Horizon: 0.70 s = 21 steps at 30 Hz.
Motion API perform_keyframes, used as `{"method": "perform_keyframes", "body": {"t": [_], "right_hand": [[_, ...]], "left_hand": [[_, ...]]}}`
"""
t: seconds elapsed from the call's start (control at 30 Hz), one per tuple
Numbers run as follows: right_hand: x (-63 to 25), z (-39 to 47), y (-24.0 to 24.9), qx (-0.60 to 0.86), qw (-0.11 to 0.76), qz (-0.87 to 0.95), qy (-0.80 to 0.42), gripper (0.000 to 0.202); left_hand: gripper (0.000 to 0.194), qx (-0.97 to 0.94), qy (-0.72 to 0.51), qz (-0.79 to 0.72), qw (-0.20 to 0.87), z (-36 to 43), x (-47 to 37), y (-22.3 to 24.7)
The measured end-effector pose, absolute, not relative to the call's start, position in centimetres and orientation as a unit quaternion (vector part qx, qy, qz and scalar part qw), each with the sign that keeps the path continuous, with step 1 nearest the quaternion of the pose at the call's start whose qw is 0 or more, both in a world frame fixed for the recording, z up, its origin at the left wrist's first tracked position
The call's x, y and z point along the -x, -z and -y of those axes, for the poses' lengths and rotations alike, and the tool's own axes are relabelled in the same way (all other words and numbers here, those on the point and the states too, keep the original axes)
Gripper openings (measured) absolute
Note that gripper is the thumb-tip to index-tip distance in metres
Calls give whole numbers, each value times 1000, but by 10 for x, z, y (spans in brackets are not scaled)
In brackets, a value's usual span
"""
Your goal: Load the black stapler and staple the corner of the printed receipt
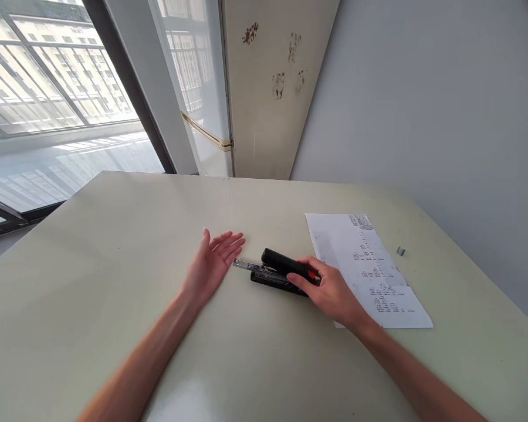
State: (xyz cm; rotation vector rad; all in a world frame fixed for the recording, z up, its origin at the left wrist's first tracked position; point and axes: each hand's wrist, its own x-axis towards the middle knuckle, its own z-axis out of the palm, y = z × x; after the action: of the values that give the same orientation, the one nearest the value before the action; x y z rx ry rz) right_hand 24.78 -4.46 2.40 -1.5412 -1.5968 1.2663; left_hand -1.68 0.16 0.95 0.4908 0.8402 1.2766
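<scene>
A black stapler (275,275) is in the middle of the table, its top arm raised a little. From its front end a metal staple tray (246,265) sticks out to the left. My right hand (328,287) grips the rear of the stapler, thumb on the near side and fingers on the far side, near a red button. My left hand (213,258) lies open with its palm turned up and fingers stretched out. Its fingertips are close to the end of the staple tray; I cannot tell whether they touch it.
A printed sheet of paper (374,275) lies to the right, partly behind my right forearm. Beyond it sits a small strip of staples (400,251). The pale table (114,293) reaches toward a fridge (264,135), a grey wall (422,105) and a window at the left.
</scene>
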Motion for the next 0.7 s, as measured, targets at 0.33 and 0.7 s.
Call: {"method": "perform_keyframes", "body": {"t": [0.33, 0.7], "right_hand": [[-206, 59, -34, 457, 253, 320, -790, 46], [-202, 61, -39, 526, 306, 411, -679, 48]], "left_hand": [[38, 21, -598, -258, 759, 11, 3, -12], [31, -122, -620, -325, 704, 12, 12, -4]]}}
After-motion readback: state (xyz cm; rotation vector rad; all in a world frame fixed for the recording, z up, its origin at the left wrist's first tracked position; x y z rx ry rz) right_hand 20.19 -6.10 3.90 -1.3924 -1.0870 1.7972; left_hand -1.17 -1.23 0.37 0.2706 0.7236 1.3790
